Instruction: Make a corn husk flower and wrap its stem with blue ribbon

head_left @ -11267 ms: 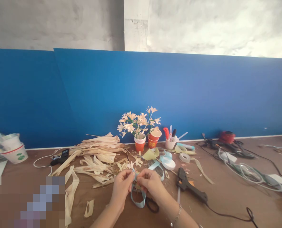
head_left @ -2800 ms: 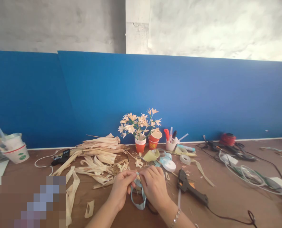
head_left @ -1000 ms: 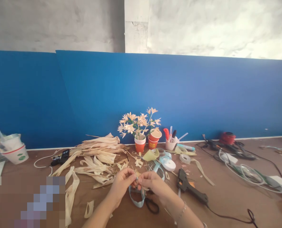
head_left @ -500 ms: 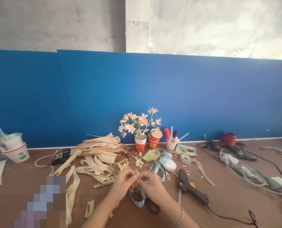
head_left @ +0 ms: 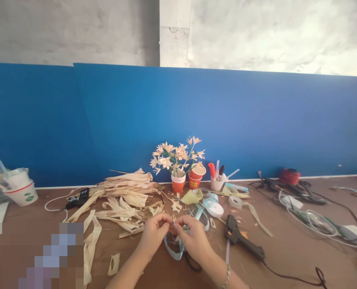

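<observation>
My left hand [head_left: 154, 237] and my right hand [head_left: 195, 237] meet fingertip to fingertip over the middle of the table, both pinched closed. Whatever small thing lies between the fingertips is mostly hidden. Below them a light blue ribbon [head_left: 174, 254] loops down; I cannot tell whether the fingers hold it. A black looped handle [head_left: 193, 263] shows partly under my right wrist. To the right lies a black hot glue gun [head_left: 245, 241] with a clear glue stick. Beyond the hands are a ribbon roll [head_left: 215, 209] and scraps of dried husk [head_left: 176, 206].
Dried corn husks [head_left: 130, 188] are heaped at left. Pale husk flowers [head_left: 178, 154] stand in a red paper cup [head_left: 178, 185] beside other cups and a pen holder [head_left: 216, 184]. Cables [head_left: 319, 224] sprawl at right. A blue partition [head_left: 166, 108] closes off the back.
My hands have shifted only slightly, with the fingertips still together. The pale piece seen at the fingertips before is now less visible. The glue gun and husks have stayed in place.
</observation>
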`<action>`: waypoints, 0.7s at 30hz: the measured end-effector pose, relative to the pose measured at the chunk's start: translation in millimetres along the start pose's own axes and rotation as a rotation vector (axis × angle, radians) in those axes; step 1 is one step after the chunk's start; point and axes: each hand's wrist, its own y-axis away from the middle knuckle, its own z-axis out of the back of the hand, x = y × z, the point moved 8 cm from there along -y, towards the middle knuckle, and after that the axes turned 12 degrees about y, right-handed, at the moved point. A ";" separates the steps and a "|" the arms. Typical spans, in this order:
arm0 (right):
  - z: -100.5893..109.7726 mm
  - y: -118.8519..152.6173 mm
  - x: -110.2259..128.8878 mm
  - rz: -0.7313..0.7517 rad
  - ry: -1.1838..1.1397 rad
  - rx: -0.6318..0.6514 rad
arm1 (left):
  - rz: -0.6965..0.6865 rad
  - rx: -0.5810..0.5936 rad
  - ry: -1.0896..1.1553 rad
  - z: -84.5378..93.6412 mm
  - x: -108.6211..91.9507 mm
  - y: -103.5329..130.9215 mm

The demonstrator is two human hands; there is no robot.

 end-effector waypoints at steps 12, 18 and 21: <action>5.7 6.4 18.1 0.210 0.335 -0.114 | 0.061 -0.083 0.059 -3.2 2.4 5.2; 3.8 -2.0 -13.5 -0.130 -0.245 -0.021 | 0.166 0.021 0.017 -3.3 -0.1 4.1; -18.5 1.0 -23.0 -0.306 -0.456 0.193 | 0.163 0.075 -0.114 -4.6 -2.6 3.3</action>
